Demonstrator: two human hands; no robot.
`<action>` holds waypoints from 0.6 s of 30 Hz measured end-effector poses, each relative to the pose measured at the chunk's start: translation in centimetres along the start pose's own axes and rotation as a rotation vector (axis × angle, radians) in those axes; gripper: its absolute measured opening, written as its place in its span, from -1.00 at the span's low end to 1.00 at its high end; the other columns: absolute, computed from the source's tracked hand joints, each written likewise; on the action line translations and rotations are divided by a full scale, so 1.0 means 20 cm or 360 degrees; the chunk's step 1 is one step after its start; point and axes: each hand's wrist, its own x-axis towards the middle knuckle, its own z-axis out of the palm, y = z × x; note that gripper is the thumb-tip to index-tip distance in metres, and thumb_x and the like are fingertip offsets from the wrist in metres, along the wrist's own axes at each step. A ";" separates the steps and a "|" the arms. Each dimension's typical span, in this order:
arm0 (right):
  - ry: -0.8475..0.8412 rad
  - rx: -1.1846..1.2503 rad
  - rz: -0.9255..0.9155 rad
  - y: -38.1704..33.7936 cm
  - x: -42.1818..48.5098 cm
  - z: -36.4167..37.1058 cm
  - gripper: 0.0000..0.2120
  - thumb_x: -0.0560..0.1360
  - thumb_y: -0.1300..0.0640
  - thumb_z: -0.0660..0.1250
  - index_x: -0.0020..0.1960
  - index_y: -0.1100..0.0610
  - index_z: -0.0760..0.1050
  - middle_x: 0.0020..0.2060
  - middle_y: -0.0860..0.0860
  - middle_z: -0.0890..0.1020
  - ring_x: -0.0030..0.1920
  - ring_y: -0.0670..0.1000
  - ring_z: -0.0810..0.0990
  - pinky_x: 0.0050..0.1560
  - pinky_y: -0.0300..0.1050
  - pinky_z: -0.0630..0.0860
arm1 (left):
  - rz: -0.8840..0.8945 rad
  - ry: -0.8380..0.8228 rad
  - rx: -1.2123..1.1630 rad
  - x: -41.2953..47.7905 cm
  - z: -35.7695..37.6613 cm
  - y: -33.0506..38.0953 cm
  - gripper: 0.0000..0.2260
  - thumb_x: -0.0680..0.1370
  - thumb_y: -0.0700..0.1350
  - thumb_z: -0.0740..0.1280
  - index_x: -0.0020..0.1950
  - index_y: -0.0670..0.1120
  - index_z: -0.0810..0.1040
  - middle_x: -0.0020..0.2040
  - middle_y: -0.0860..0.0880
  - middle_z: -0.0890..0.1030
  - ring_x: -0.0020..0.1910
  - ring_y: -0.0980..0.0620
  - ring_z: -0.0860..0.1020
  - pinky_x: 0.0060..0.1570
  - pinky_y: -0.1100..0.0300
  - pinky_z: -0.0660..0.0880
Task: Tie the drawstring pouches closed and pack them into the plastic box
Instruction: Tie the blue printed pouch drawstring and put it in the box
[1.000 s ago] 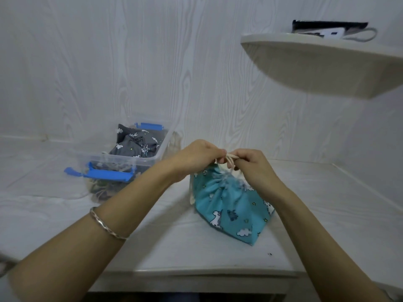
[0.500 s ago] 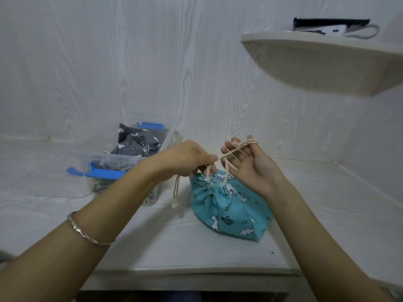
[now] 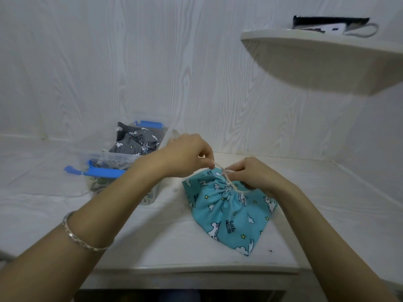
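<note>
A silver bracelet [image 3: 81,237] sits on the left wrist, close to the camera. On the white table [image 3: 170,249] lies a blue-green pouch [image 3: 229,216] with unicorns, clouds and stars. The words on it read "Little UNICORN". Its long way runs from near to far. The pointed bottom corner faces the near table edge and the bunched-up mouth faces away.

Both hands are at the mouth. The left hand [image 3: 187,155] pinches the pale string [image 3: 219,169] just above it. The right hand [image 3: 250,173] rests on the mouth, fingers curled around the string.

Further left stands a clear plastic box [image 3: 117,159] with blue clips. A grey pouch [image 3: 135,141] lies inside. High on the right is a white shelf [image 3: 316,62].
</note>
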 end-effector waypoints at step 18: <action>-0.0133 0.0884 -0.0360 0.04 -0.07 0.03 -0.67 0.46 -0.04 0.38 -0.10 0.26 0.64 -0.42 -0.06 0.44 -0.33 -0.07 0.36 -0.10 -0.13 0.33 | -0.0183 -0.0515 -0.1615 0.12 0.16 -0.08 -0.71 0.53 -0.06 0.36 0.24 -0.09 0.59 0.13 -0.10 0.66 0.08 0.01 0.61 0.22 0.06 0.49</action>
